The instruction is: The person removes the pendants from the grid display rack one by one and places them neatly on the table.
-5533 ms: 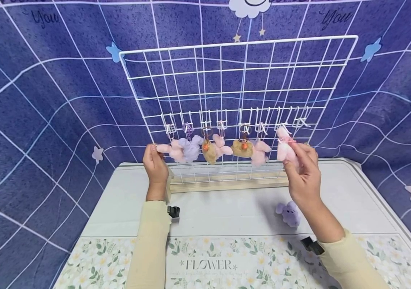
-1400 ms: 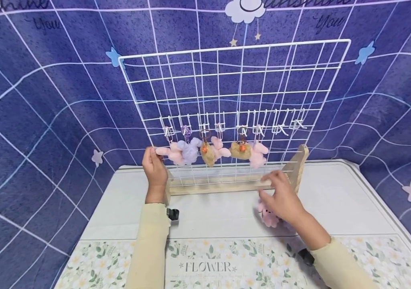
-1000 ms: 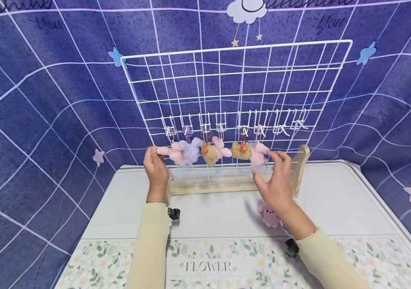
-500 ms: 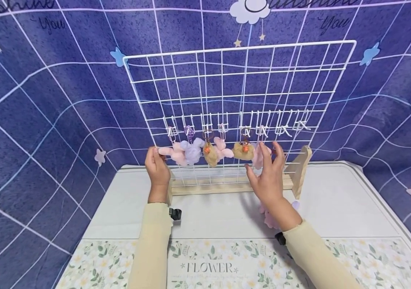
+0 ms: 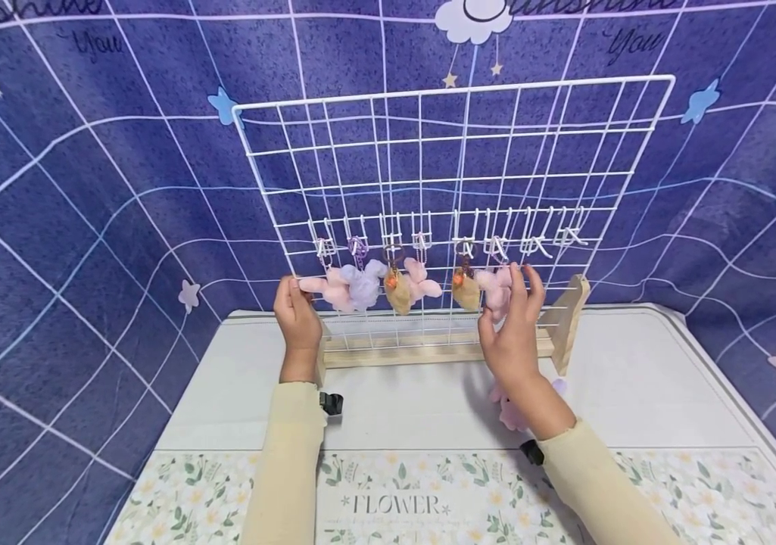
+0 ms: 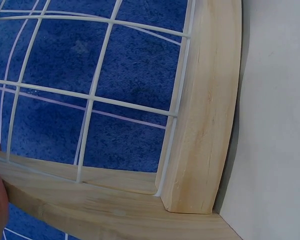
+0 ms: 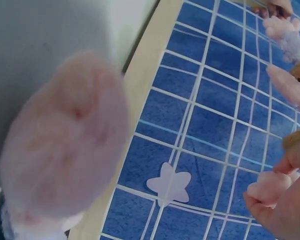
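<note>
My left hand [image 5: 297, 322] grips the left edge of the white wire grid rack [image 5: 467, 91], which stands upright in a wooden base [image 5: 401, 356]. My right hand [image 5: 513, 333] pinches a pink plush keychain [image 5: 493, 288], thumb below and fingers at its right side, while its chain stays on a hook. Left of it hangs a tan plush keychain [image 5: 465, 294] with an orange bead. Further left along the row are a lilac plush keychain [image 5: 363, 286] and more pink and tan ones. In the right wrist view, the pinched pink plush [image 7: 270, 189] shows between thumb and fingers.
Two bare hooks [image 5: 536, 245] are at the row's right end. Beneath my right forearm, a pink plush [image 5: 512, 415] lies on the white table beside a purple plush [image 5: 559, 387], partly hidden. A floral mat [image 5: 401, 484] covers the front, and a starry blue cloth hangs behind.
My right hand set a pink plush from the second-last hook area down on the table, then rose and took hold of the hanging pink one. The tan plush beside it turned. My left hand stayed.
</note>
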Motion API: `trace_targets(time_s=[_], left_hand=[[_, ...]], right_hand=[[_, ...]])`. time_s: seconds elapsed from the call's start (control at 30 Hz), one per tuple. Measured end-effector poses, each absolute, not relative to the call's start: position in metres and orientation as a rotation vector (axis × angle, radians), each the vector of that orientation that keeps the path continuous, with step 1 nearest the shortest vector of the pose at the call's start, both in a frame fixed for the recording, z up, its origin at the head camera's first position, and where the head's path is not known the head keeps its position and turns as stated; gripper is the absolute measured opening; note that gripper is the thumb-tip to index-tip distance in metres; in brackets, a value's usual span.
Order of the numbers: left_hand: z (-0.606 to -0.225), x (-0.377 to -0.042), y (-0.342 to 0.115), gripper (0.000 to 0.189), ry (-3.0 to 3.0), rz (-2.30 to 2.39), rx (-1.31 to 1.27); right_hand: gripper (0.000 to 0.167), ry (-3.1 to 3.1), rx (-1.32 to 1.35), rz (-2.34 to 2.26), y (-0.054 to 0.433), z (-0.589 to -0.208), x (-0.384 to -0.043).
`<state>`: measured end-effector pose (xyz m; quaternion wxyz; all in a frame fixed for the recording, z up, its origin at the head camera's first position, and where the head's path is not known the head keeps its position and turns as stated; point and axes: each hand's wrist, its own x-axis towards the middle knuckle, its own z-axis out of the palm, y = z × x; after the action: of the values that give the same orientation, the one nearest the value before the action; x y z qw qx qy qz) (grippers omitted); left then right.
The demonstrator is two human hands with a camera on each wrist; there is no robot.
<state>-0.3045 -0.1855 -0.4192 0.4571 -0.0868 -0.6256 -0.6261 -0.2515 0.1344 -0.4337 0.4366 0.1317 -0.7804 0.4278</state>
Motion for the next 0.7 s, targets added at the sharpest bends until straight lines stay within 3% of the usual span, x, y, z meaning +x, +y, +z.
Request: trace_targets(time_s=[0.23,0.53,0.7], left_hand=[[-0.420,-0.305,-0.185,0.031,-1.531,-1.523,-0.215],[-0.420,-0.305,-0.185,0.030,-1.532,-1.526,-0.204],[-0.418,-0.303,-0.186,0.031,-1.538,-1.531,-0.213]], right_hand=[[0.079,-1.891,0.312,1.266,0.135,-0.422,-0.244],[0.076,-1.672,0.169,2.325,0.135,-0.389,-0.221],[0.070,-1.494,0.247,2.652,0.141,-0.375,-0.213]])
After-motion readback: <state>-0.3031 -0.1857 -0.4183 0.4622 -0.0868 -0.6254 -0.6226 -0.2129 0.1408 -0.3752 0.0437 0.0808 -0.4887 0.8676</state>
